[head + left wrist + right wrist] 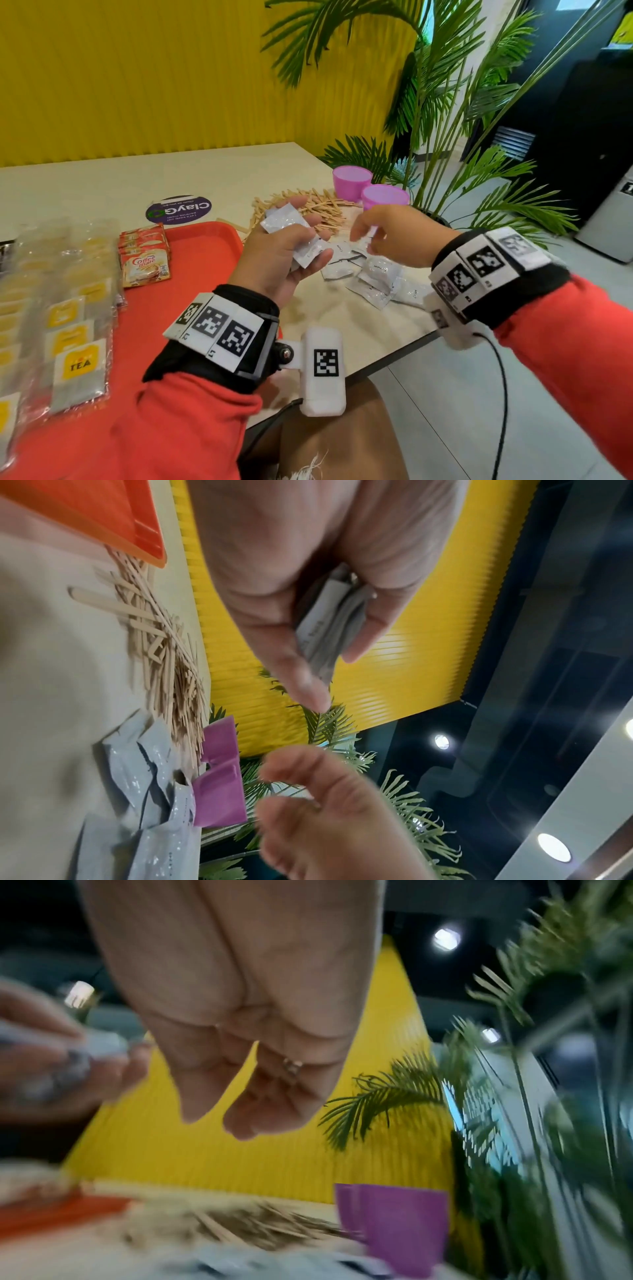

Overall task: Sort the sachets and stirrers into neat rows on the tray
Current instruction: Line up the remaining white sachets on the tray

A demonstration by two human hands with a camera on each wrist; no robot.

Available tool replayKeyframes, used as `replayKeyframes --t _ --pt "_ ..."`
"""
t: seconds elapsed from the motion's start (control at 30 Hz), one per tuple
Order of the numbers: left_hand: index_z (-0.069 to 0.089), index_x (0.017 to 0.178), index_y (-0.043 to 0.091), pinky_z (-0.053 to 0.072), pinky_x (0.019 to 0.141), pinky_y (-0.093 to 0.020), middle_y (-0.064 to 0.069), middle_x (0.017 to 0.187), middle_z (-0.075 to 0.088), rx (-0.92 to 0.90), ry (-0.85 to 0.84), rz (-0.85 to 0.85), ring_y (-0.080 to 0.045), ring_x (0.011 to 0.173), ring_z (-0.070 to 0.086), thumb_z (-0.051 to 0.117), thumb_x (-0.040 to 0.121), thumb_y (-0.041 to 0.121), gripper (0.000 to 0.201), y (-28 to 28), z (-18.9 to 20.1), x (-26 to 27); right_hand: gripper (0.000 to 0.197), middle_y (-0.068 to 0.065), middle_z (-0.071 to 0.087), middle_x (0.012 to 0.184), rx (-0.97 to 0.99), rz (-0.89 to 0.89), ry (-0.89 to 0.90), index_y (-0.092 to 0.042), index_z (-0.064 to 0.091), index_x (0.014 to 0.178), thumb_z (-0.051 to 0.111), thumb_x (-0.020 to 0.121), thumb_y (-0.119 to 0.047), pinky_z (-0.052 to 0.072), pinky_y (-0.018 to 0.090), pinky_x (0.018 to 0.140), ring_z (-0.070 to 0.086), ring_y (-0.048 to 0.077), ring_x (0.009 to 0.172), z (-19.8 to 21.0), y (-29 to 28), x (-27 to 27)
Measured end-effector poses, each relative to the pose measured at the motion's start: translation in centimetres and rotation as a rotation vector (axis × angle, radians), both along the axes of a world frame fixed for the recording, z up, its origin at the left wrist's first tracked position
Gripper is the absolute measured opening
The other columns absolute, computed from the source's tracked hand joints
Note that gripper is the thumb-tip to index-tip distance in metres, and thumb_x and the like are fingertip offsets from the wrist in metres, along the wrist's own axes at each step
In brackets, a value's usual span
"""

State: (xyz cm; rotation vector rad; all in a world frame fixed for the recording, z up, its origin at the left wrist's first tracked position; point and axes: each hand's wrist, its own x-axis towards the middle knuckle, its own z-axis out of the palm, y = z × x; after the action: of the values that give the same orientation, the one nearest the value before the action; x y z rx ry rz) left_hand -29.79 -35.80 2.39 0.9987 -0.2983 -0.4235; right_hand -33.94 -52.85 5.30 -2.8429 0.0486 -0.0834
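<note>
the left hand [274,253] is raised palm-up over the counter [102,181] beside the right edge of the red tray [191,260], fingers curled round a small stack of white sachets [284,222]. the right hand [387,236] hovers just beside it with fingers bent inward; a sliver of white shows at its fingertips, but whether it grips anything cannot be told. loose white sachets [373,274] lie on the counter below the hands, near its front edge. wooden stirrers [322,209] sit heaped behind them, with two purple cups [366,186] at the counter's right edge. on the tray, tea bags [78,363] lie in rows along the left side, creamer sachets [145,265] stacked next to them.
</note>
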Motion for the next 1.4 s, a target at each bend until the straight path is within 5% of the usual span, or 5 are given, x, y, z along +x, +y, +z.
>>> replayKeyframes --t 0.4,0.63,1.0,1.2,1.4 --pt "0.058 0.102 0.028 0.048 0.05 -0.018 0.002 0.08 0.056 0.026 -0.026 -0.008 -0.015 0.079 0.053 0.06 0.081 -0.004 0.038 -0.1 -0.3 0.0 0.048 0.008 0.044 0.124 -0.519 0.124 0.262 -0.018 0.048 0.129 0.062 0.084 -0.009 0.046 0.035 0.09 0.051 0.028 0.11 -3.4 -1.4 1.8" --pt "0.057 0.1 0.029 0.052 0.053 -0.02 0.004 0.08 0.058 0.032 -0.026 -0.017 -0.011 0.074 0.056 0.067 0.078 0.005 0.034 -0.3 -0.4 0.2 0.003 -0.01 0.054 0.079 -0.022 0.036 0.031 -0.018 0.055 0.092 0.055 0.092 -0.015 0.043 0.017 0.061 0.054 0.013 0.075 -0.5 -1.6 0.9" --pt "0.056 0.095 0.023 0.053 0.051 -0.023 0.002 0.077 0.069 0.05 -0.078 -0.206 -0.013 0.061 0.066 0.063 0.076 -0.007 0.036 -0.9 0.2 -1.1 0.02 -0.006 0.057 0.048 0.857 0.059 -0.013 -0.017 0.05 0.084 0.06 0.086 0.0 0.044 0.015 0.039 0.059 0.004 0.042 -0.1 2.7 -1.1" --pt "0.059 0.101 0.024 0.055 0.057 -0.022 0.002 0.083 0.067 0.13 -0.084 -0.221 -0.014 0.076 0.065 0.052 0.082 -0.013 0.042 -1.5 -0.2 -2.0 0.019 -0.006 0.055 0.045 0.797 -0.056 -0.111 -0.018 0.049 0.076 0.066 0.083 -0.021 0.042 0.018 0.042 0.053 0.004 0.04 -0.5 1.2 -2.2" --pt "0.055 0.12 0.001 0.052 0.05 -0.018 -0.002 0.087 0.068 0.166 -0.056 -0.135 -0.007 0.071 0.069 0.046 0.08 -0.015 0.044 -1.6 0.2 -1.7 0.023 -0.005 0.059 0.104 -0.073 -0.126 0.185 -0.022 0.059 0.108 0.061 0.088 -0.031 0.039 0.017 0.073 0.054 0.009 0.091 -2.1 -3.3 -3.5"
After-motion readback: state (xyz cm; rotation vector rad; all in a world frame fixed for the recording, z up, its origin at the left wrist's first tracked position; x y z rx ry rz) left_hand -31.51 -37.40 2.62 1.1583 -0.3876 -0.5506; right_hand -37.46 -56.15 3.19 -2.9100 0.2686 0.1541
